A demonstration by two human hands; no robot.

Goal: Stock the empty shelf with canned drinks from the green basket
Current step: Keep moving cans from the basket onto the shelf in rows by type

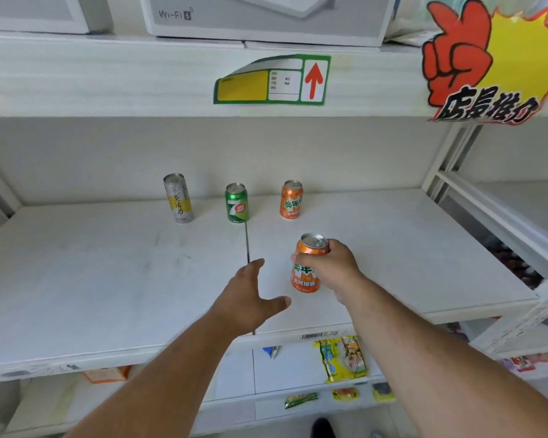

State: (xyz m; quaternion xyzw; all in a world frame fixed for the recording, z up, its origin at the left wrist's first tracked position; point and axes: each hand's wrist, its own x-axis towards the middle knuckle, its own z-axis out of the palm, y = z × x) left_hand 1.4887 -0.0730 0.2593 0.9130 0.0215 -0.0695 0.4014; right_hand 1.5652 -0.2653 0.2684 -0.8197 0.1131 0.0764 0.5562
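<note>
Head view, right hand [331, 273] fingers gripping orange can [305, 273]

1. A white shelf [108, 279] carries upright drink cans.
2. A green can [236, 202] stands near the back.
3. A tall silver can [178, 197] stands left of it, an orange can [291, 200] right.
4. A second orange can [305, 273] sits nearer the front edge, right of the green one.
</note>
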